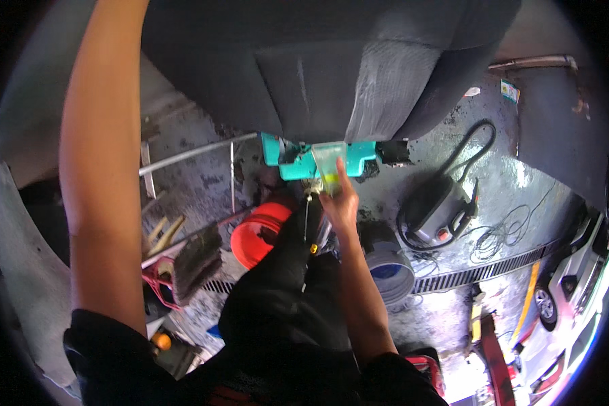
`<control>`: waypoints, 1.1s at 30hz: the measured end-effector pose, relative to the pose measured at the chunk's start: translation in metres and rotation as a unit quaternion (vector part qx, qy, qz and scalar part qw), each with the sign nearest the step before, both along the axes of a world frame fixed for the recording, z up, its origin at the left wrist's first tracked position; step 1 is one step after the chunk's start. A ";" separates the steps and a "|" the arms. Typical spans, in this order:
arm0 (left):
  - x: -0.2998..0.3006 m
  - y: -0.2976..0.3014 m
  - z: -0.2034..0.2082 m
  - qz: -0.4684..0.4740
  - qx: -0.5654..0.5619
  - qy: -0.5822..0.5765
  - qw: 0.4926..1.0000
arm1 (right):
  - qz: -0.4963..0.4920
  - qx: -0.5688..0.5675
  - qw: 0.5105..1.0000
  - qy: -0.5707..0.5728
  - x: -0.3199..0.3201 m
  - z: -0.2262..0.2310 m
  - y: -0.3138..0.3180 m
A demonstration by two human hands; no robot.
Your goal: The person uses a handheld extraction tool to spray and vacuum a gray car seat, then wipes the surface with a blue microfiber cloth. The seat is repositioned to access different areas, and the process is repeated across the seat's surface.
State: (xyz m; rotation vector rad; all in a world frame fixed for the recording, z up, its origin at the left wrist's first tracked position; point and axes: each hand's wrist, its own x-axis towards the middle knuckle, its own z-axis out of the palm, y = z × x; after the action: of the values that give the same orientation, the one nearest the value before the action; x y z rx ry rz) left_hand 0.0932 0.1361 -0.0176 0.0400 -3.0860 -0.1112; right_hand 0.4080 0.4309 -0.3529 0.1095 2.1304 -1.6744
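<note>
In my right hand is a see-through plastic tool that flares wide at the top and shows yellow-green low down. My fingers are closed round its lower part. Its wide end is at the lower edge of a dark grey padded car seat, which fills the top of the view; I cannot tell if they touch. A paler, streaked band runs down the seat's right part. My left forearm reaches up past the seat's left side, its hand beyond the upper edge. A turquoise plastic piece lies under the seat.
A red bucket and a dark grey bucket stand either side of my legs. Right of them are a black machine with a hose and loose cable. A metal rail and a broom head are left. A drain grate crosses the floor.
</note>
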 end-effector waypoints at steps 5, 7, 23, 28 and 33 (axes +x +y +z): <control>-0.007 -0.006 0.005 0.002 -0.045 -0.023 0.999 | -0.028 -0.059 0.983 0.173 -0.043 0.113 -0.028; -0.006 -0.004 0.007 0.019 -0.042 -0.034 0.998 | -0.050 -0.068 0.980 0.182 -0.084 0.147 -0.058; 0.010 0.010 0.012 -0.009 -0.024 -0.002 1.000 | 0.128 0.203 0.962 0.131 -0.028 -0.003 -0.069; -0.013 -0.015 -0.006 -0.078 -0.003 0.016 0.997 | 0.153 0.216 0.964 -0.005 -0.018 0.025 -0.039; -0.022 -0.037 -0.015 -0.027 -0.017 0.012 0.999 | -0.020 0.100 0.992 0.070 -0.052 0.124 -0.015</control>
State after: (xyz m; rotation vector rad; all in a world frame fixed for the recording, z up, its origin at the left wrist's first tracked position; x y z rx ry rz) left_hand 0.0713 0.0992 -0.0325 -0.0472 -3.0658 -0.0613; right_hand 0.3563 0.4159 -0.2287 0.0967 2.4145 -1.5258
